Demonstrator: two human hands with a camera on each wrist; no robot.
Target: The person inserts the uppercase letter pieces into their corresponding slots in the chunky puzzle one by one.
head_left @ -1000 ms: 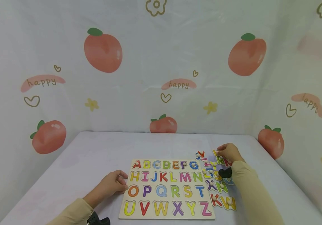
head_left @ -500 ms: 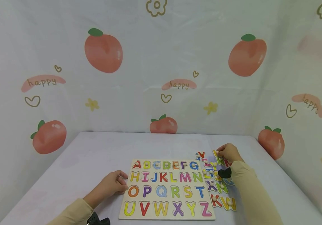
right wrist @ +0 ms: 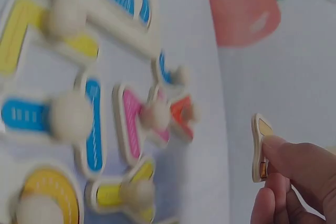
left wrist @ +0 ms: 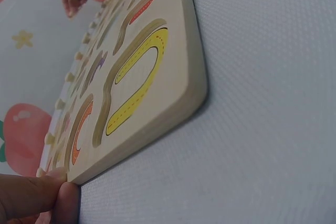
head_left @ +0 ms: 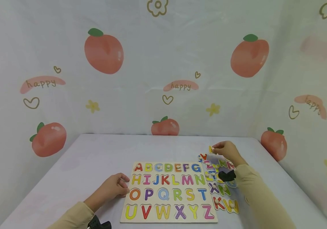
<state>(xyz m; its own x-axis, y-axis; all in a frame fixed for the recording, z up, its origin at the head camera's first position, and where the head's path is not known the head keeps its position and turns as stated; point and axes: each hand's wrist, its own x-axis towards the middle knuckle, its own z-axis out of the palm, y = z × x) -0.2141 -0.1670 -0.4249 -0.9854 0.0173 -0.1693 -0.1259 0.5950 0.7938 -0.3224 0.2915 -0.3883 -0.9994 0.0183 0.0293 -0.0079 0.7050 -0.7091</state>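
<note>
My left hand (head_left: 114, 186) holds the left edge of a wooden alphabet puzzle board (head_left: 152, 221). In the left wrist view the thumb (left wrist: 31, 195) lies at the board's edge with a fingertip just below it. The board's top row, A to G, has knobbed letters in it; the lower rows show printed recesses. Beyond the board's far right corner, my right hand (head_left: 229, 151) pinches a yellow letter piece (head_left: 210, 149). In the right wrist view this piece (right wrist: 256, 156) stands on edge between thumb and fingers, which hide part of it.
Loose knobbed letters lie along the board's right side, among them a red K (head_left: 218, 203), a yellow W (head_left: 231, 206), a purple X (head_left: 214, 188) and a red V (head_left: 203, 156). A patterned curtain (head_left: 123, 105) hangs behind the white table (head_left: 94, 159).
The right hand has lifted the yellow letter piece from beside the green letter and moved it left and farther back. The left hand has stayed at the board's edge.
</note>
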